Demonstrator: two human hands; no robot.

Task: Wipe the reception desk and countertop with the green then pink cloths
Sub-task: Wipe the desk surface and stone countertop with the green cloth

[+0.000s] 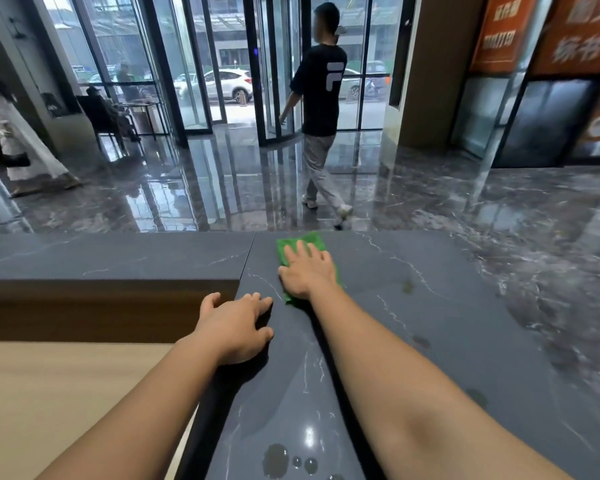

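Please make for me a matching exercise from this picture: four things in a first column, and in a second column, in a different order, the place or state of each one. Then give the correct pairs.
Column 1
1. green cloth
2. left hand
3. right hand
4. water drops

Column 2
A. lying on the dark countertop, close to the camera
B. pressed flat on top of the cloth
C. resting bare on the countertop's left edge
D. spread under a palm, near the far edge of the countertop

Pairs: 1-D, 2-C, 3-B, 4-A

Our right hand [307, 270] presses flat, fingers spread, arm extended; our left hand [234, 327] rests palm-down, fingers loosely splayed.
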